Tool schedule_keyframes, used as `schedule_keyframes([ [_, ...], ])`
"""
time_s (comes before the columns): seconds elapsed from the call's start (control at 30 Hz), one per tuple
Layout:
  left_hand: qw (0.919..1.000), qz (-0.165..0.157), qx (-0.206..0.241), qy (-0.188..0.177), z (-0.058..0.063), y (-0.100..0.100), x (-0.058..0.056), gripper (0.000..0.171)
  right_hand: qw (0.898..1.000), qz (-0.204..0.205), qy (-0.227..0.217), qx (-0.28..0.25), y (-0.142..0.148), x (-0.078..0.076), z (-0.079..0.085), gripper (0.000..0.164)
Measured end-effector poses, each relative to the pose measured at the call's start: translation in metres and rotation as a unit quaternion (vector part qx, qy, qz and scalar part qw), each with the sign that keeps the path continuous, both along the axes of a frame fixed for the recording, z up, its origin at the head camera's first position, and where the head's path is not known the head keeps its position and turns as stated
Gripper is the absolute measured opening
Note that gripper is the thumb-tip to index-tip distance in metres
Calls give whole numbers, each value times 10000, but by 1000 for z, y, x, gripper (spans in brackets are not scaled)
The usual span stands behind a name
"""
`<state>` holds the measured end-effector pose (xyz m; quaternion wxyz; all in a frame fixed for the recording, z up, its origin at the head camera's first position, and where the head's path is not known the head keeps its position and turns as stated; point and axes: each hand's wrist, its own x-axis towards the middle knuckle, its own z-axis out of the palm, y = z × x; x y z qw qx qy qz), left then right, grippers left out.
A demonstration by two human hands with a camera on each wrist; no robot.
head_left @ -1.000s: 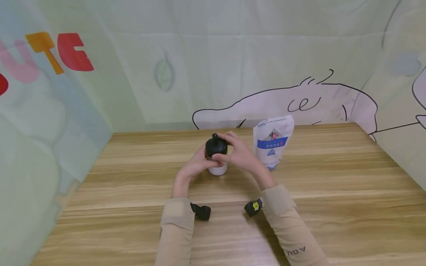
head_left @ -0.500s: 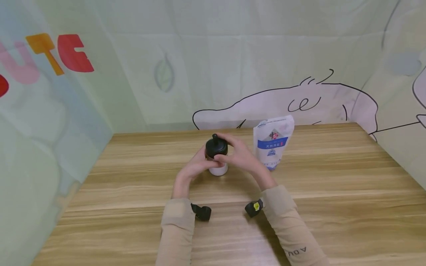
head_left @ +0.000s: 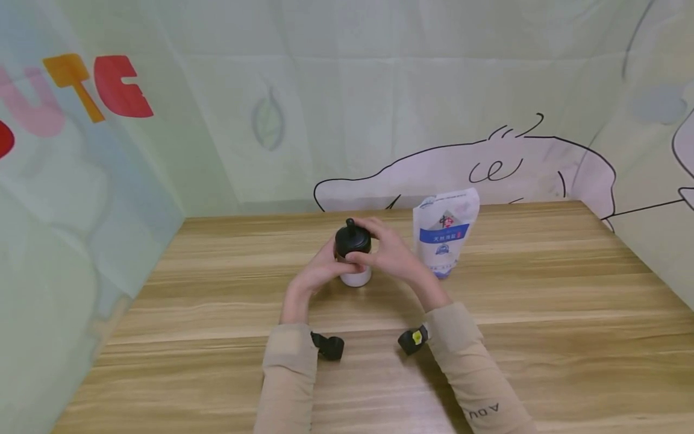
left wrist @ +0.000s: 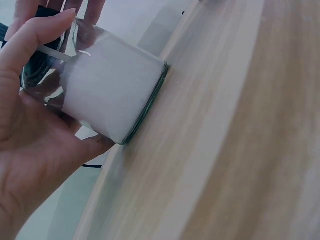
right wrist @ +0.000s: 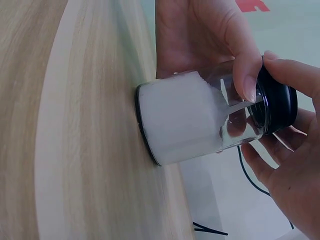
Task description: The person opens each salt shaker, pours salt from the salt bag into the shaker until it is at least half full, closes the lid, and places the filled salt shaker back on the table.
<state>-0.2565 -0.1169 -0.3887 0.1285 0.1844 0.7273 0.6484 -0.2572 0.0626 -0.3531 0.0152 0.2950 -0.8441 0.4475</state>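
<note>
A clear glass jar (head_left: 356, 279) stands upright on the wooden table, filled to over half with white grains, seemingly salt. My left hand (head_left: 316, 269) grips its side, the thumb lying across the glass. My right hand (head_left: 394, 254) holds the black lid (head_left: 352, 242), which has a knob-like stem on top; fingers and thumb curl round the rim. In the right wrist view the lid (right wrist: 281, 102) sits on the jar's mouth. A thin pale stick, perhaps a spoon handle (right wrist: 239, 106), runs from the lid into the white grains (right wrist: 182, 117).
A white and blue pouch (head_left: 446, 235) with printed characters stands on the table, just right of my right hand. The table (head_left: 217, 361) ends at a printed cloth backdrop (head_left: 336, 120) behind and on both sides. Black wrist cameras (head_left: 329, 348) hang inside both forearms.
Both hands stay on the jar and lid, almost still. Only a tiny shift of the right thumb and wrist shows; jar and pouch keep their places.
</note>
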Motion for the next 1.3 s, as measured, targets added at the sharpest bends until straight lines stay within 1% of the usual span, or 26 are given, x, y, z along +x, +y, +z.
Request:
schedule_keyframes([
  [0.2, 10000, -29, 47, 2, 1, 0, 1, 76, 10000, -60, 3, -21, -2, 1, 0, 73],
  [0.47, 9999, -53, 101, 29, -2, -1, 0, 76, 9994, -351, -13, -15, -5, 3, -1, 73],
  [0.6, 9999, -73, 116, 35, -2, -2, 0, 79, 9991, -422, -53, 28, -8, 3, -2, 75],
  [0.73, 9999, -63, 75, 75, -2, -1, 0, 82, 9996, -277, -112, 16, -5, 3, -1, 78],
  [0.97, 9999, -46, 92, 96, -1, 0, 0, 78, 9986, 222, -355, -309, 1, 3, 2, 71],
  [1.1, 9999, -74, 83, 114, -1, 0, 0, 78, 9981, 287, -408, -353, 1, 3, 3, 71],
  [1.3, 9999, -83, 104, 54, -1, -1, 0, 79, 9986, 276, -330, -299, 2, 2, 3, 71],
])
